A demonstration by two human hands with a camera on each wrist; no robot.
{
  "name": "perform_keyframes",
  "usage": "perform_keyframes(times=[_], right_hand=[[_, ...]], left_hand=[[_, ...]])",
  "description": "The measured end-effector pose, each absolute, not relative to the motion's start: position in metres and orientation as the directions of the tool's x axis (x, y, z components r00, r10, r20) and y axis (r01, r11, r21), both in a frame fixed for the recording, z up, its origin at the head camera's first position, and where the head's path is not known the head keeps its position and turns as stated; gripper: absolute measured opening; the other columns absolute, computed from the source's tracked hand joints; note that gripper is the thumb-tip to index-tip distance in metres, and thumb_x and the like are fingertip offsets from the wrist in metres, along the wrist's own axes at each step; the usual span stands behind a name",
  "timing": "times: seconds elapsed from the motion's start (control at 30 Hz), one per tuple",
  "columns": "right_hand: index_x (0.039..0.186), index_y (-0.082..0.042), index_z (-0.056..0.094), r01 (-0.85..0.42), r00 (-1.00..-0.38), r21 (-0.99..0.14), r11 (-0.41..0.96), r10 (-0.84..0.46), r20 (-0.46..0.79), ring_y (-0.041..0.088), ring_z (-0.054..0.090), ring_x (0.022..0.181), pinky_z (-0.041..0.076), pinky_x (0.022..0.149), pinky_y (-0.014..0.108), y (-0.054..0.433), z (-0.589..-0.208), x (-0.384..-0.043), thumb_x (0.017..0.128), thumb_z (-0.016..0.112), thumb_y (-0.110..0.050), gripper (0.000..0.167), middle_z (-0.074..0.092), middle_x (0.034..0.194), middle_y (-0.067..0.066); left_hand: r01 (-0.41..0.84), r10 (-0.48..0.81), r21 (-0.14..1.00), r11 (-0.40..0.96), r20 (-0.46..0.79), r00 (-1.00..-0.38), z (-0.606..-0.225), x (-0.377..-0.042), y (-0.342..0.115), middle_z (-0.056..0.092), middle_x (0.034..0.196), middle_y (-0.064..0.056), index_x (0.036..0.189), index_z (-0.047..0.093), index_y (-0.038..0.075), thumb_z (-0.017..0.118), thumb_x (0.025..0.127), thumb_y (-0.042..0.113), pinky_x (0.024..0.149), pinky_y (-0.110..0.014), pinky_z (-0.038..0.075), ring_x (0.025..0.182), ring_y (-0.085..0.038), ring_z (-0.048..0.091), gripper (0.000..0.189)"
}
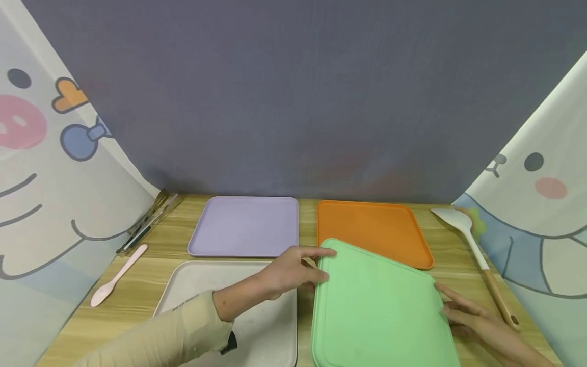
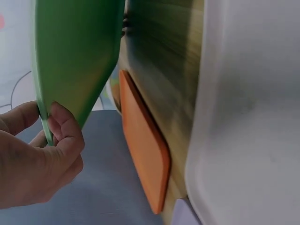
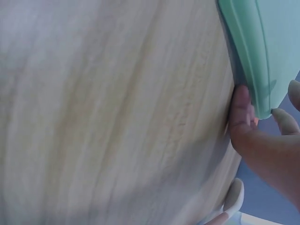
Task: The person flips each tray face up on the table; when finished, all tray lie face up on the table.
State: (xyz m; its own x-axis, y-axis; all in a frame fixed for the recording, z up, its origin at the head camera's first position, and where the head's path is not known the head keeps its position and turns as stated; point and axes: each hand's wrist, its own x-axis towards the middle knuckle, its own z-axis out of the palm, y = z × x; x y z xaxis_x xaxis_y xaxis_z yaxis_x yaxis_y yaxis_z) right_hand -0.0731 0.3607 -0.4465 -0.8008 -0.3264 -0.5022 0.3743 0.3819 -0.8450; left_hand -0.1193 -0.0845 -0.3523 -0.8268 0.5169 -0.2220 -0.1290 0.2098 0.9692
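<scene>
A light green rectangular tray (image 1: 385,306) is held by its two sides, raised off the table and tilted in the left wrist view. My left hand (image 1: 286,272) pinches its left edge near the far corner, thumb on one face and fingers on the other. At the opposite edge my right hand (image 1: 479,326) grips near the far right corner. In the right wrist view, one digit of that hand (image 3: 267,136) reaches beneath the green rim (image 3: 251,61), close over the wood. Behind the green tray lies an orange tray (image 1: 367,229), partly covered by it in the head view.
A whitish tray (image 1: 275,326) lies under my left forearm, with a lilac tray (image 1: 247,227) behind it. Tongs (image 1: 149,221) and a pink spoon (image 1: 121,273) lie at the left. A white spoon with a wooden handle (image 1: 497,298) lies at the right. Printed cloth walls stand on both sides.
</scene>
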Motion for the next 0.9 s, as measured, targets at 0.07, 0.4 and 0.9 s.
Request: perform_keyframes(times=[0.07, 0.4, 0.9], right_hand=[[0.161, -0.028, 0.007, 0.354, -0.808, -0.84, 0.412, -0.317, -0.496, -0.005, 0.056, 0.108, 0.055, 0.092, 0.034, 0.358, -0.444, -0.071, 0.108, 0.044, -0.029, 0.065, 0.036, 0.143, 0.034], [0.158, 0.004, 0.011, 0.182, -0.899, -0.754, 0.631, -0.204, -0.388, 0.02, 0.06, 0.109, 0.057, 0.079, 0.035, 0.336, -0.412, -0.069, 0.105, 0.052, -0.028, 0.074, 0.044, 0.137, 0.032], [0.145, -0.032, 0.049, -0.441, -0.896, -0.53, 0.724, -0.39, 0.211, -0.001, 0.066, 0.1, 0.057, 0.071, 0.024, 0.245, -0.276, -0.05, 0.099, 0.064, -0.015, 0.051, 0.067, 0.12, -0.01]], left_hand=[[-0.109, 0.521, 0.968, 0.227, -0.215, -0.826, -0.349, -0.118, -0.084, 0.056, 0.118, -0.007, 0.131, 0.068, 0.025, 0.075, 0.088, 0.012, 0.081, -0.039, 0.06, 0.081, -0.016, 0.063, 0.045], [0.001, 0.559, 0.966, 0.26, -0.15, -0.816, -0.329, -0.117, -0.077, 0.058, 0.102, -0.005, 0.131, 0.067, 0.023, 0.075, 0.089, 0.019, 0.075, -0.031, 0.056, 0.077, -0.017, 0.06, 0.043], [-0.2, 0.652, 0.979, -0.045, -0.123, -0.748, -0.277, -0.116, -0.034, 0.064, 0.112, -0.004, 0.147, 0.049, 0.028, 0.055, 0.103, 0.035, 0.079, -0.029, 0.057, 0.093, -0.015, 0.062, 0.044]])
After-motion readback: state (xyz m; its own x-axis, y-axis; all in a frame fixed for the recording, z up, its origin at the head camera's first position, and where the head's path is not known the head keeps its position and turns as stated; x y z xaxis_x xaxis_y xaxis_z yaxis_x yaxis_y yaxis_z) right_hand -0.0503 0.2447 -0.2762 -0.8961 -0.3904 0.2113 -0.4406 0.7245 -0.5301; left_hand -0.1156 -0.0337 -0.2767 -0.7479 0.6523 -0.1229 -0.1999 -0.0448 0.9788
